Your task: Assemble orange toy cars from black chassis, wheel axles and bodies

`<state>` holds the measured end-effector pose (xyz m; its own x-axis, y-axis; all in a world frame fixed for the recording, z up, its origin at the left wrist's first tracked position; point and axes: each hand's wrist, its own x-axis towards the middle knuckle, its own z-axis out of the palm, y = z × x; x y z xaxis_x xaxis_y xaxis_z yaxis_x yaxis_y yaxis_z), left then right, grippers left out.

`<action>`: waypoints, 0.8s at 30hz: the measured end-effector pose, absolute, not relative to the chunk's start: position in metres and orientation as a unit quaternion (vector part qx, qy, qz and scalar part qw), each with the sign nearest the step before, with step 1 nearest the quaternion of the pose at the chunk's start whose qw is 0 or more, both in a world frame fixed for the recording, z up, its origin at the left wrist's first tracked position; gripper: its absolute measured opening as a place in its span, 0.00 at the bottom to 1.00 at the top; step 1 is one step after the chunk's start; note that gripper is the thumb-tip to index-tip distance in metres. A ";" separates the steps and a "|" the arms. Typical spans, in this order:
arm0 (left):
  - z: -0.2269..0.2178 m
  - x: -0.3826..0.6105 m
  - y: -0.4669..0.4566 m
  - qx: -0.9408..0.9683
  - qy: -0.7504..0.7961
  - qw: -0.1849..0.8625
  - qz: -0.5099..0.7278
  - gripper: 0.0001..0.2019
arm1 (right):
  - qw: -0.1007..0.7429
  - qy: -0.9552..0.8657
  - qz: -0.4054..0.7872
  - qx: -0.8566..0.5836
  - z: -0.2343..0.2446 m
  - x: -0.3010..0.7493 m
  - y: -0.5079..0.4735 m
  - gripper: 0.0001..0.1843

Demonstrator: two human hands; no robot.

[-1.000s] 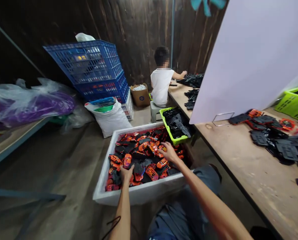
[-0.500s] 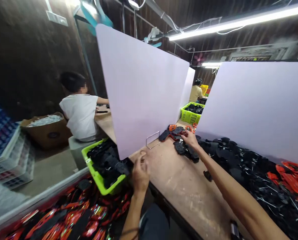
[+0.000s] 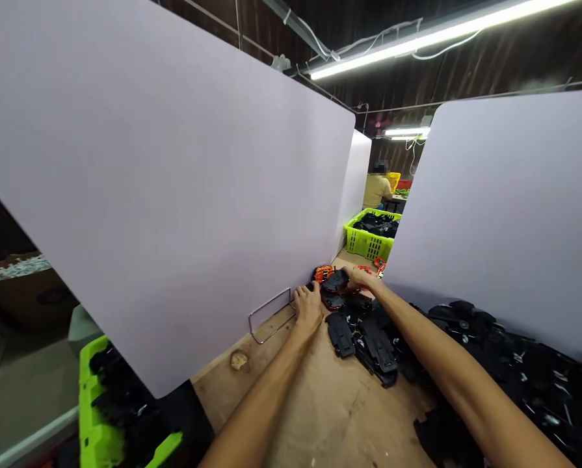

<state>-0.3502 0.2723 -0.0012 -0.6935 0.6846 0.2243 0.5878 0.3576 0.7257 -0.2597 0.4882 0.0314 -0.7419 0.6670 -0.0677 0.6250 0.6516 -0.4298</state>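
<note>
In the head view, we have both bare hands near the centre of the frame, set slightly apart from each other. Our left hand [image 3: 308, 308] bends its fingers over the near edge of a small cluster of black and orange-red plastic toy car parts [image 3: 335, 281]; we cannot tell whether it grips one. Our right hand [image 3: 361, 279] reaches to the far right edge of the same cluster, fingertips against a dark piece, and we cannot tell whether they are closed on it. The cluster lies at the foot of a tall pale lilac panel [image 3: 198, 175] that fills the upper left. Just below the cluster, we see flat black plastic plates [image 3: 379, 341] on the worn light-brown wooden tabletop [image 3: 342, 403]. A bent metal wire loop [image 3: 271, 316] sits left of our left hand. Black plastic parts [image 3: 519, 364] heap along the lower right. Beyond our hands, a lime-green slotted plastic basket [image 3: 369, 244] holds more black pieces.
</note>
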 end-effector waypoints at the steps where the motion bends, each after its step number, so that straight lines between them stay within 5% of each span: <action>1: -0.002 -0.353 0.276 0.376 0.821 0.076 0.424 0.31 | 0.035 -0.904 0.235 -0.356 0.029 -0.259 0.489 0.20; 6: -0.001 -0.361 0.296 0.287 0.794 0.173 0.507 0.23 | -0.013 -0.865 0.347 -0.362 0.039 -0.250 0.490 0.20; 14: -0.002 -0.343 0.290 0.203 0.648 0.309 0.666 0.49 | -0.030 -0.802 0.509 -0.311 0.064 -0.230 0.468 0.47; 24: 0.024 -0.359 0.247 0.220 0.445 0.525 0.692 0.35 | -0.036 -0.767 0.569 -0.295 0.068 -0.232 0.445 0.38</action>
<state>-0.3593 0.2473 0.0239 -0.3524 0.9216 -0.1630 -0.5303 -0.0531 0.8461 -0.2323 0.4447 0.0676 -0.8231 0.4126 -0.3903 0.4934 0.1792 -0.8511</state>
